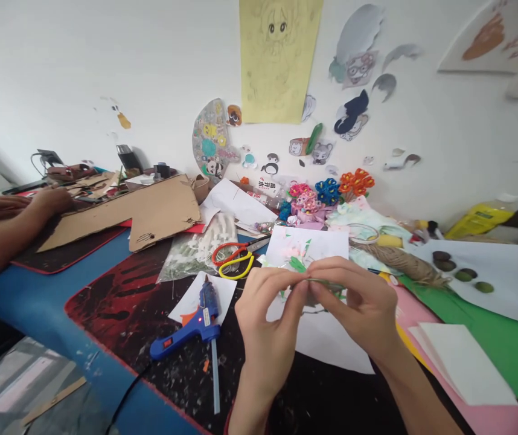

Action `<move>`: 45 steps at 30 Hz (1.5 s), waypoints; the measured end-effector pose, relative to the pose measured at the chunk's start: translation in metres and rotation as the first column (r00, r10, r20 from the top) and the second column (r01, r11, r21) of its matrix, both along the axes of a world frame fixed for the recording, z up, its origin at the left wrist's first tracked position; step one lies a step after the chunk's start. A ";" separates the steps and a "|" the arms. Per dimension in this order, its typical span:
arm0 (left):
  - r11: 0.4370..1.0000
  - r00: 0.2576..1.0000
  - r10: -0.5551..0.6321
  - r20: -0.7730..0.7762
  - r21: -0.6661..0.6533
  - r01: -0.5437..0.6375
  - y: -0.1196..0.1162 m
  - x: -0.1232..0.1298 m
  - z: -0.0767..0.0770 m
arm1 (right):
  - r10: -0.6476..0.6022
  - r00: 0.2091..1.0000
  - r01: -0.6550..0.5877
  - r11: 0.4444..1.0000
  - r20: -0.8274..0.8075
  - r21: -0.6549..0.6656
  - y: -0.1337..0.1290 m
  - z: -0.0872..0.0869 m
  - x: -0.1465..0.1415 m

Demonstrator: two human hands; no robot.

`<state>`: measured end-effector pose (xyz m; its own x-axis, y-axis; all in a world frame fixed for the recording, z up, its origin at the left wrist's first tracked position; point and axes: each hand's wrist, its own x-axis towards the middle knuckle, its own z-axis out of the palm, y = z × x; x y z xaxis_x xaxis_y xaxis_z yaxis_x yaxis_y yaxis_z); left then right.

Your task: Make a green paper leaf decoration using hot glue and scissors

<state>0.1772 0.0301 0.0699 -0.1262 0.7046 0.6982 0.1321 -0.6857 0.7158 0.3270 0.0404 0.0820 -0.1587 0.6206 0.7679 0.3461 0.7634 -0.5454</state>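
Observation:
My left hand [270, 323] and my right hand [363, 308] meet in front of me, thumbs and forefingers pinched together. Between the fingertips is a thin green piece [329, 282], perhaps paper or a leaf; the fingers hide most of it. Below them lies a white paper sheet [331, 341] with small pink and green scraps, among them a bright green piece [297, 264]. Left of my left hand, a blue glue gun [195, 329] with a clear glue stick rests on a small white sheet. Scissors [234, 260] with red and yellow handles lie beyond it.
A co-worker's hands [37, 205] are at the far left beside cut cardboard [159, 211]. Crafted flowers [329, 191] stand by the wall. On the right are twine [404, 260], green sheets [444, 308] and folded white paper [471, 362]. The glue gun's cord [127, 393] runs off the front edge.

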 end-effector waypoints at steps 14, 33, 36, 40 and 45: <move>0.948 0.966 -0.202 0.159 -0.214 0.234 0.010 -0.007 -0.011 | 0.007 0.997 -0.018 0.990 -0.073 -0.141 0.001 -0.002 -0.002; 0.903 0.993 -0.115 0.016 -0.415 0.111 0.020 -0.004 -0.025 | -0.045 0.986 -0.037 0.874 -0.158 -0.485 0.015 -0.009 0.004; 0.927 0.998 -0.067 -0.001 -0.369 0.062 0.020 -0.004 -0.026 | -0.011 0.998 -0.027 0.826 -0.064 -0.563 0.016 -0.006 0.008; 0.962 0.996 -0.019 -0.091 -0.273 -0.006 0.020 -0.005 -0.029 | -0.003 0.999 -0.019 0.836 -0.040 -0.548 0.016 -0.004 0.011; 0.979 0.991 0.038 -0.130 -0.192 -0.062 0.019 -0.004 -0.029 | 0.003 1.000 -0.009 0.880 -0.014 -0.475 0.015 -0.003 0.011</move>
<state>0.1727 0.0494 0.0405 -0.0853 0.8237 0.5606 0.2595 -0.5248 0.8107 0.3385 0.0549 0.0792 -0.1557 0.9104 0.3832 0.3329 0.4136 -0.8474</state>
